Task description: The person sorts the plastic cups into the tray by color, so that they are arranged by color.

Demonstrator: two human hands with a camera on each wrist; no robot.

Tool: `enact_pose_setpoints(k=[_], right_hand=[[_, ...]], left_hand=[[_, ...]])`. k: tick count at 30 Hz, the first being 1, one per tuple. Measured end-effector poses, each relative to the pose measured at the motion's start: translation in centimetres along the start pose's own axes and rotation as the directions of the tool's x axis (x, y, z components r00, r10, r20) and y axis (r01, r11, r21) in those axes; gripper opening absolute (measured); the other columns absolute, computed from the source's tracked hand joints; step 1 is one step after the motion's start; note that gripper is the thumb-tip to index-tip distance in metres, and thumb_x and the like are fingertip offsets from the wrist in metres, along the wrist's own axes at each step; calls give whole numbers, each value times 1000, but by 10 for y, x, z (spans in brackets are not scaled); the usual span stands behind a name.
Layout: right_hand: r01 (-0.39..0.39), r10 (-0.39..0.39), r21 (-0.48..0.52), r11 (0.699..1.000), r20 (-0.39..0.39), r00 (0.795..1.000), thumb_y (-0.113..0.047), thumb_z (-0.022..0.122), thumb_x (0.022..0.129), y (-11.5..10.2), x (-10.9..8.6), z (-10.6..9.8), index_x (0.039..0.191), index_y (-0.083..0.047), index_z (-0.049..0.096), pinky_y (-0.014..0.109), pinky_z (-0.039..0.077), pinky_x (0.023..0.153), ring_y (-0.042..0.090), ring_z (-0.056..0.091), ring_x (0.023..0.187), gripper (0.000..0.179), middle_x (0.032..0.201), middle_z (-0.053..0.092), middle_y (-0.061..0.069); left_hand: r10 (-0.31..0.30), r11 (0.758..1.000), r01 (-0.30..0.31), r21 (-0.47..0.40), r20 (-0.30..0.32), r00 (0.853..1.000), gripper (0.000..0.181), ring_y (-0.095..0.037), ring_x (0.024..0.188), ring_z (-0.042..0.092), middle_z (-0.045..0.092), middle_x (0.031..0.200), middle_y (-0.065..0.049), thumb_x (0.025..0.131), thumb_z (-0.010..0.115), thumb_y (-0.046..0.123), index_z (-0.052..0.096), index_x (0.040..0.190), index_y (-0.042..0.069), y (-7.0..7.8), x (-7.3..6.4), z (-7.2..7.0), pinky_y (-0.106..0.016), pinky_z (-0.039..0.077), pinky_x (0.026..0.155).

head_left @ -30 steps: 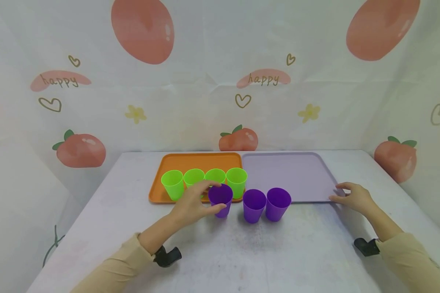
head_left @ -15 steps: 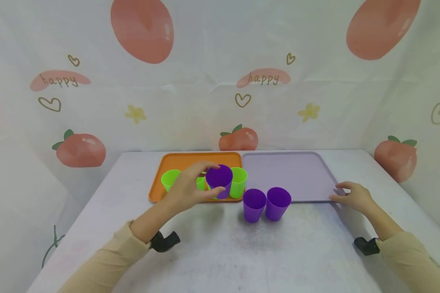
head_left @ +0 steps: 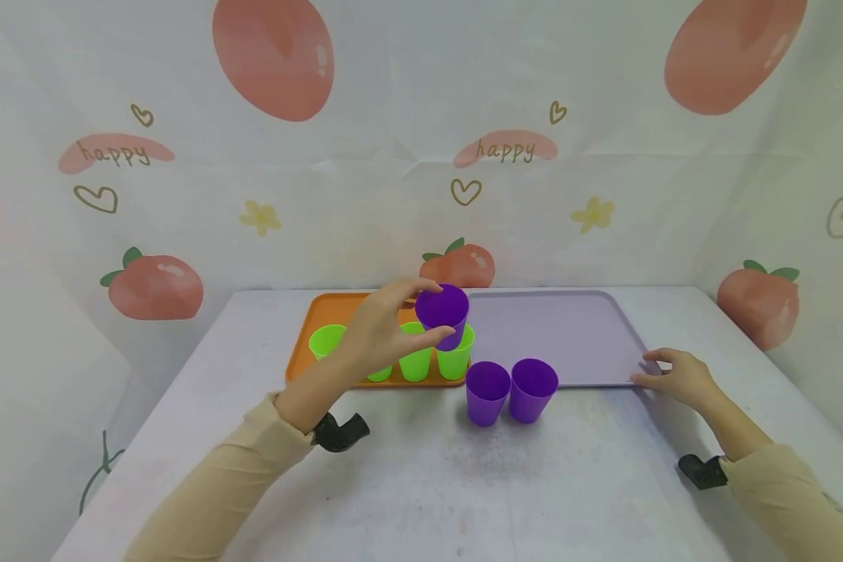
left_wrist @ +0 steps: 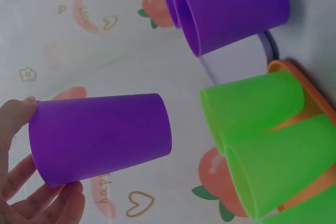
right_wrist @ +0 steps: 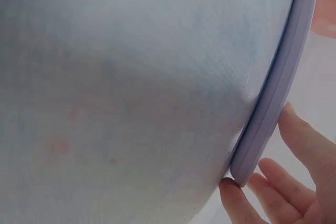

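Note:
My left hand [head_left: 386, 328] holds a purple cup [head_left: 444, 316] by its rim, thumb and fingers on opposite sides. In the left wrist view the cup [left_wrist: 105, 140] is clear of everything but the hand. The head view has it raised, mouth up, overlapping the orange tray's right side and the rightmost green cup [head_left: 457, 363]. At the lavender tray's [head_left: 555, 336] near right corner is my right hand [head_left: 681, 378]. Its fingers and thumb grip that tray's rim [right_wrist: 278, 87] in the right wrist view.
Several green cups stand in a row on the orange tray [head_left: 333, 307], partly behind the left hand. Two purple cups, one on the left [head_left: 487, 394] and one on the right [head_left: 532, 390], stand side by side in front of the trays. A printed cloth [head_left: 365, 172] hangs behind the table.
The left hand has lifted the purple cup off the table in front of the orange tray, up and slightly to the right. My right hand has stayed at the lavender tray's corner.

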State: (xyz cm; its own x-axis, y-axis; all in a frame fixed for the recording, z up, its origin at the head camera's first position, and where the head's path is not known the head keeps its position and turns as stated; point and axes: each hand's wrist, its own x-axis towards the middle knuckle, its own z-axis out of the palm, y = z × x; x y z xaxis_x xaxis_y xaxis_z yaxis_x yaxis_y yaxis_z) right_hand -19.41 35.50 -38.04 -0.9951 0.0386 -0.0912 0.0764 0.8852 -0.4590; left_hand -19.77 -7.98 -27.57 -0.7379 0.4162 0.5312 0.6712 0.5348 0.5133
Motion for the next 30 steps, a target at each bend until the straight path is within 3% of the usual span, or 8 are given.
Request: enact_pose_setpoints(k=[15,20,30], right_hand=[[-2,2,0,1000,-6,1000,-33,71,80,0,1,1,119,15,48,57,50,83,56,48,108,66,127,40,43],[-5,5,10,1000,-1,1000,-36,71,79,1,1,1,119,15,48,56,50,83,56,48,109,69,127,39,43],[-8,8,2,1000,-9,1000,-31,71,81,1,1,0,119,15,49,56,50,83,56,48,109,64,127,40,43]], left_hand=[[-10,990,16,-137,42,999,46,-18,106,59,63,114,-5,76,77,24,59,114,6,-1,27,26,-27,53,93],[-3,993,9,-114,58,998,46,-19,106,60,63,115,-6,76,76,24,59,115,7,-3,32,40,-29,52,94],[-45,996,54,-64,132,990,43,-20,106,57,61,120,-4,77,75,27,59,114,10,-3,43,62,-31,51,91]])
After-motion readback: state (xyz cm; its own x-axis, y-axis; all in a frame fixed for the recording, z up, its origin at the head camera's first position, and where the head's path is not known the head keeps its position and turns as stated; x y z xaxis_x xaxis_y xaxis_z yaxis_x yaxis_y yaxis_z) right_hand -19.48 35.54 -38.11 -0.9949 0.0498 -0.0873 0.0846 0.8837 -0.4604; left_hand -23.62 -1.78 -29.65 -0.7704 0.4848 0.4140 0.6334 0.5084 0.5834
